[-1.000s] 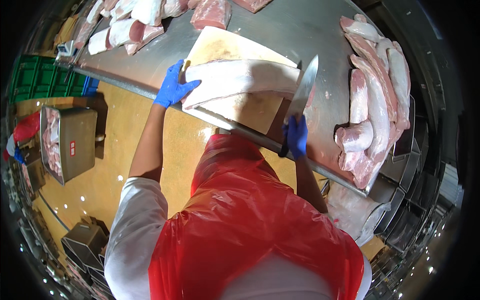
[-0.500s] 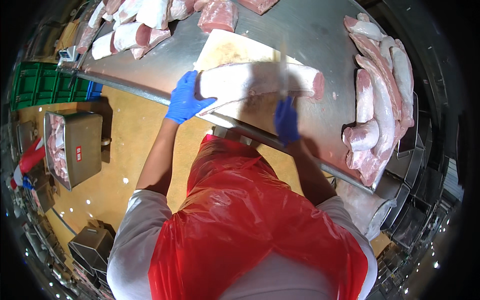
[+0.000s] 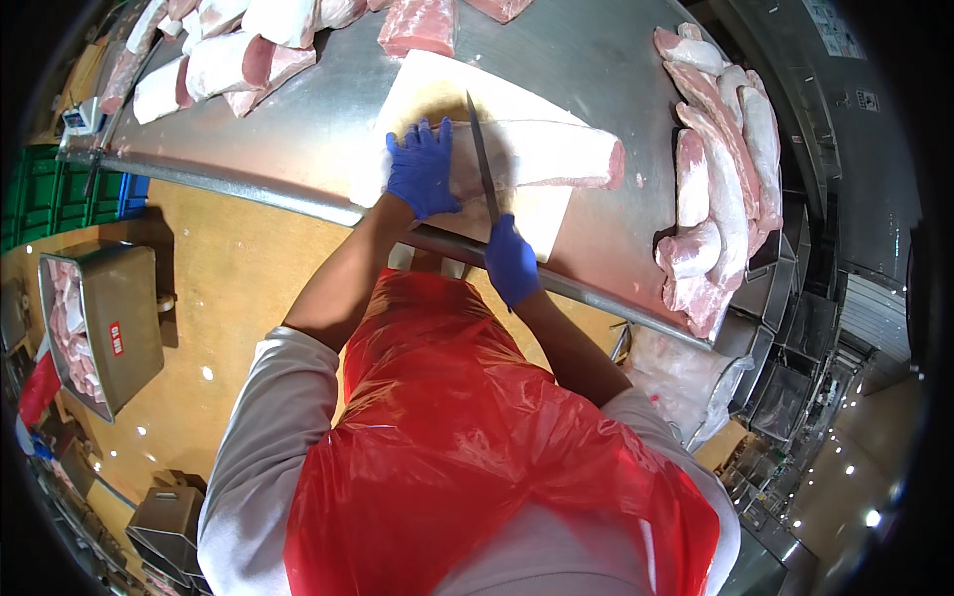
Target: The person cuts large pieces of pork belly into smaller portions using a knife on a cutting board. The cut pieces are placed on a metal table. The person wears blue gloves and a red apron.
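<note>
Left hand (image 3: 422, 174) has moved inward onto the pork loin (image 3: 566, 154), fingers spread; the right hand (image 3: 512, 260) grips a knife (image 3: 481, 149), blade across it. The loin lies on the cutting board (image 3: 437, 81), overhanging its right edge; long loins (image 3: 717, 149) lie right of the board.

The board (image 3: 437, 79) lies on the bench (image 3: 338, 114) at its front edge. Across the board lies the loin (image 3: 566, 154), its right end reaching past the board's right side. The left hand (image 3: 421, 167) is on the loin's left part; just right of it the knife (image 3: 480, 144) crosses over the loin, handle in the right hand (image 3: 512, 260) at the front edge. Behind the board lies a block (image 3: 417, 28); back left, cut pieces (image 3: 229, 65); right, long pieces (image 3: 735, 179). Left of the bench are crates (image 3: 70, 199), with a filled bin (image 3: 124, 308) nearer.
</note>
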{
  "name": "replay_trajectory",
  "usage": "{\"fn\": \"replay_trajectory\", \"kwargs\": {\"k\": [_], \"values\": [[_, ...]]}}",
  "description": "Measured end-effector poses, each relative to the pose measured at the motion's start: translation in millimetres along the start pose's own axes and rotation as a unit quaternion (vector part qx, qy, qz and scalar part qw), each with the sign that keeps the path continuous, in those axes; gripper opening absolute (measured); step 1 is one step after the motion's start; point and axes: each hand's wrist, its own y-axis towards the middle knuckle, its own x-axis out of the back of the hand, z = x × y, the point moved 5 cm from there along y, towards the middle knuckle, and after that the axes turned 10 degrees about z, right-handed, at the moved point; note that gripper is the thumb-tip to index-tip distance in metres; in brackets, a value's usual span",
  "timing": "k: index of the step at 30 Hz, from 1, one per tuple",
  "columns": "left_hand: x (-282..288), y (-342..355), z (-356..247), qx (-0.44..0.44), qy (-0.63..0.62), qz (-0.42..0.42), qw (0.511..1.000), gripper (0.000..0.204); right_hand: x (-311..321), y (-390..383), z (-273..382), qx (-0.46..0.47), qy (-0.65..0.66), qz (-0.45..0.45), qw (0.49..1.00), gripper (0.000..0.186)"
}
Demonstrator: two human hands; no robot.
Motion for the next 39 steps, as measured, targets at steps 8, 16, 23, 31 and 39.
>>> {"fn": "replay_trajectory", "kwargs": {"k": [8,16,23,31,39], "values": [[1.3,1.0,6.4,0.005,-0.049,0.027,0.998,0.127,10.6,-8.1,-1.4,0.025,-0.091,0.165,0.982,0.020],[0.9,-5.1,16.9,0.029,-0.049,-0.050,0.997,0.122,-17.9,33.3,-18.5,0.027,0.050,0.136,0.989,0.028],[-18.1,35.3,165.8,0.067,-0.457,-0.023,0.887,0.089,36.1,-147.9,-46.8,-0.085,0.012,0.316,0.945,0.032],[98.8,14.4,194.9,-0.184,-0.892,-0.172,0.375,0.025,50.3,-139.3,-71.3,-0.206,0.053,0.044,0.976,0.020],[297.8,38.9,303.3,0.027,-0.692,-0.340,0.636,0.060,70.8,-106.8,-61.2,-0.087,-0.350,-0.112,0.926,0.013]]}}
